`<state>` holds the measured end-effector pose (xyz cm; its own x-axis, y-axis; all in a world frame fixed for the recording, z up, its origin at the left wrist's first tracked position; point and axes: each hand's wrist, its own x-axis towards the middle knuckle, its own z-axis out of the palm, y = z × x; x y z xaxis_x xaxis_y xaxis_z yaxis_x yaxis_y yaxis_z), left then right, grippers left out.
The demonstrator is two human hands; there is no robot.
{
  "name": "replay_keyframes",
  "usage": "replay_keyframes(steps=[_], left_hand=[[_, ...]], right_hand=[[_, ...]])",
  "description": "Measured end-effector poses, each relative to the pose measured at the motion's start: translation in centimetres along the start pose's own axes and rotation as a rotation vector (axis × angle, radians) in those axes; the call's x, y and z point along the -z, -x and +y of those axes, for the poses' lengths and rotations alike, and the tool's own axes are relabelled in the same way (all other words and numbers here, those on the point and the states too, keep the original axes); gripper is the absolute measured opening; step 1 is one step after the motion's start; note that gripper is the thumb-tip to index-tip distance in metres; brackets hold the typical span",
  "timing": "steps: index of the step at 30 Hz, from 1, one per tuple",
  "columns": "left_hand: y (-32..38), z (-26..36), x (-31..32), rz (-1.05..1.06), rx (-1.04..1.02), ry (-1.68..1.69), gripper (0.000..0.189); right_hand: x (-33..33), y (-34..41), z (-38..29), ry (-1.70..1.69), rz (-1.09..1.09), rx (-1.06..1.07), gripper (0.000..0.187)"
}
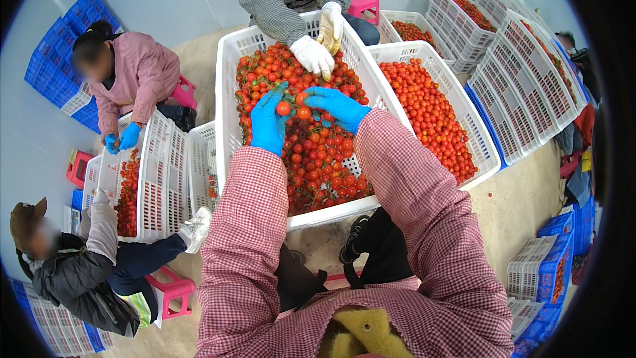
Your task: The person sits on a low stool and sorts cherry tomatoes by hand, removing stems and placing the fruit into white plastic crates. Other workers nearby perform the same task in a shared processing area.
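Both my hands wear blue gloves and meet above a white plastic crate [226,99] heaped with cherry tomatoes [318,151], many on green stems. My left hand [268,122] grips a small truss of cherry tomatoes [283,108], with a few red-orange fruits showing between the hands. From the other side, my right hand [343,109] pinches a tomato [302,99] of the same bunch with its fingertips. Just beyond, a co-worker's white-gloved hand [312,55] reaches into the far end of the crate, and their other gloved hand [330,27] is beside it.
A second white crate [489,159] of loose tomatoes adjoins on the right. Stacked white crates [521,79] stand farther right. At left, two people sit by a crate of tomatoes [128,194]. Pink stools [174,291] and blue crates [59,59] stand around; one tomato [490,194] lies on the floor.
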<state>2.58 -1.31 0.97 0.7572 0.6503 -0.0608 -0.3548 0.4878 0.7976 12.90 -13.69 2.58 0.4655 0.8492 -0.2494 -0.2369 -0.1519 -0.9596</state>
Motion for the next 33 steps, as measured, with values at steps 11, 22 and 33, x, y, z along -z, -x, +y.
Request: replay_keyframes(steps=[11,22,33], left_hand=[[-1.4,-0.9,1.6,-0.076,0.037,-0.073,0.029],[-1.6,-0.6,2.1,-0.105,-0.057,-0.079,0.033],[-3.3,-0.7,5.0,-0.142,0.021,-0.126,0.035]], right_hand=[[10.3,-0.8,-1.0,-1.501,0.556,0.682,0.030],[1.4,-2.8,1.2,0.525,0.317,0.326,0.035],[-2.3,-2.7,2.2,0.051,-0.043,0.281,0.031]])
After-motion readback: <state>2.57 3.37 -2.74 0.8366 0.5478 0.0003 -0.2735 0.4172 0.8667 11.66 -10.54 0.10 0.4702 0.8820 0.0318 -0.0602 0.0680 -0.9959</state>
